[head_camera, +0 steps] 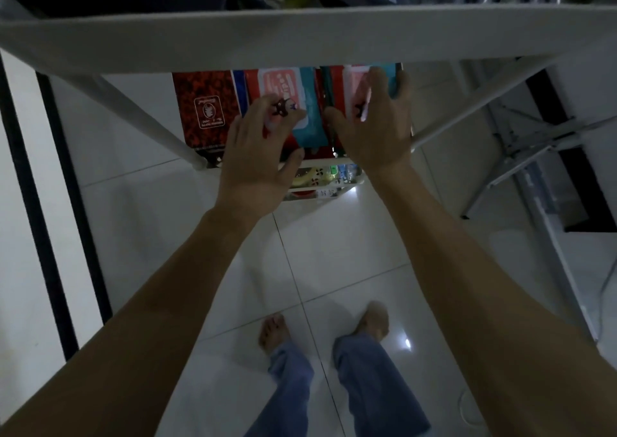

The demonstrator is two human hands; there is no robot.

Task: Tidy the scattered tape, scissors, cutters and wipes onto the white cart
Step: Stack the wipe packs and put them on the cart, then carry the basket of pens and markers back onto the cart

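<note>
Two teal and pink wipes packs lie side by side on a middle shelf of the white cart point(300, 41), under its top rim. My left hand point(257, 156) rests its fingers on the near end of the left wipes pack point(300, 102). My right hand point(377, 126) lies over the right wipes pack point(389, 77), fingers wrapped around its far edge. Both packs sit flat on red packaging. No tape, scissors or cutters can be made out here.
A dark red patterned box point(203, 109) lies left of the packs on the same shelf. A lower shelf point(320, 176) holds small colourful items. White tiled floor spreads below, with my bare feet on it. A grey metal frame point(534, 149) stands at right.
</note>
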